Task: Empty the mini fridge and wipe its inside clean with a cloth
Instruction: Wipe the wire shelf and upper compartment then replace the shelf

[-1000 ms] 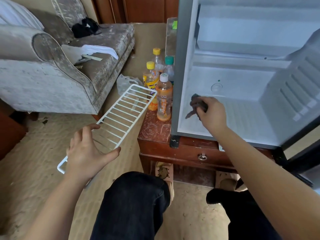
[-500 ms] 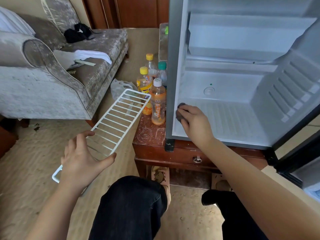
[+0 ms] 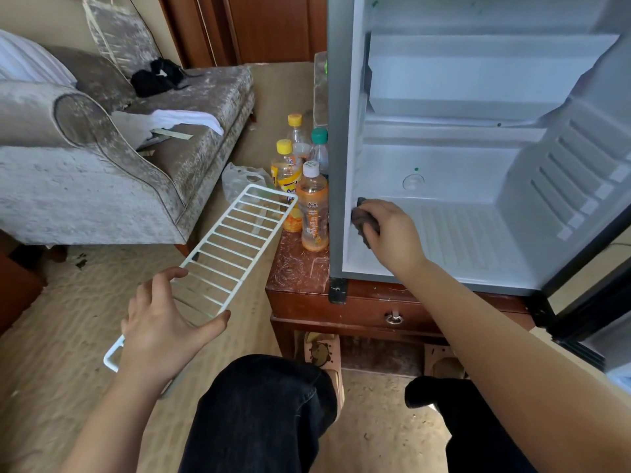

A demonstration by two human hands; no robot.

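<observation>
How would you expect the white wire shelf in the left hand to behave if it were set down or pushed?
The wire shelf looks stiff, probably keeping its shape. Being thin open wire, it seems light. The left hand holds only one end, so it may swing.

A grey velvet sofa (image 3: 112,158) fills the upper left; beige carpet (image 3: 61,308) spreads below, dark wood panelling (image 3: 266,25) behind.

The fridge (image 3: 444,165) inside is smooth white plastic, a little glossy, with a ribbed floor; its outer side is matt grey metal. The cloth (image 3: 363,221) at 9 o'clock on that floor is dark, soft fabric. The rack (image 3: 235,240) is wire with a glossy white coat. The counter (image 3: 297,268) is reddish wood, scratched and shiny. The bottles (image 3: 312,206) are clear plastic. The sofa (image 3: 102,186) is rough grey velvet.
</observation>
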